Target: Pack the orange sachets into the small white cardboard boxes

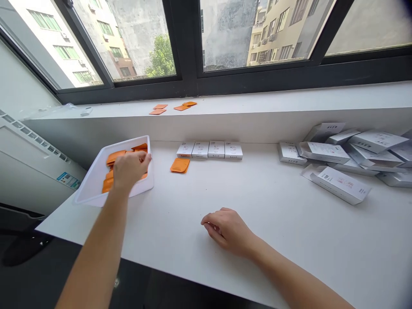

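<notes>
Orange square packets (112, 158): flat, heaped in a white plastic tray (93, 182) at the left of the desk (273, 206); a single packet (179, 165) lies on the desk just beyond the tray, and a few more lie on the window sill (257, 98).
Handling: they look light, thin and slightly bendable; an edge or corner seems the best place to pinch, though stacked ones may slide.
Left hand (130, 169): over the tray, fingers (146, 158) pressed together among the packets; whether they pinch one, I cannot tell.
Right hand (228, 229): resting on the desk, fingers loosely curled, holding nothing.
White cartons: a neat row of four (209, 149) sits mid-desk, a loose pile (350, 154) at the right.
</notes>
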Motion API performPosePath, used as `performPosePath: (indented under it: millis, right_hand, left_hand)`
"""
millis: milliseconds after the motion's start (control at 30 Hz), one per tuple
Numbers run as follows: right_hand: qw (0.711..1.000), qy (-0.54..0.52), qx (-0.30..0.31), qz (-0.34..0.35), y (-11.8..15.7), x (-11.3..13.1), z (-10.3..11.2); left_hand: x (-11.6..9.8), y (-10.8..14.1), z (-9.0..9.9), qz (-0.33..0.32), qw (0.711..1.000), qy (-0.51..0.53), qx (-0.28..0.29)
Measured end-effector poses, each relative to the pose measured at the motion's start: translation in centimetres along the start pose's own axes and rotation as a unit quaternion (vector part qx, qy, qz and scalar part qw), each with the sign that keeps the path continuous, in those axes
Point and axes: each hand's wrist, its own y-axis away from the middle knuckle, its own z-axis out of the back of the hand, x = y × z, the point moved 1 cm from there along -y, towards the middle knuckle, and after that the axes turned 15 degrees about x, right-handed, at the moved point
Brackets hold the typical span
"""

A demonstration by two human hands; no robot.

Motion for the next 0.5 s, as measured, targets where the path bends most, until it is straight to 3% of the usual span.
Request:
performPosePath:
  millis: [33,133,267,400,500]
  right_hand:
    - [1.000,0.001,0.002,0.003,0.0,0.0,-0.1]
    - [1.000,0.002,0.004,0.007,0.0,0.1,-0.1]
    - [1.000,0.009,-0.003,0.010,0.1,0.0,0.0]
    - [1.000,0.022,-0.009,0.010,0.2,0.0,0.1]
    - [0.999,0.030,0.001,0.012,0.2,0.1,0.0]
  left_hand:
    - [1.6,-1.2,0.5,0.025,0.997,-0.033,0.067]
    - [4.9,-4.3,0.1,0.036,0.984,-0.060,0.162]
    - [5.7,-5.6,-2.1,0.017,0.968,-0.090,0.232]
    - [5.0,-5.3,-2.7,0.005,0.964,-0.114,0.239]
    - [5.3,-4.8,-1.2,0.005,0.978,-0.118,0.173]
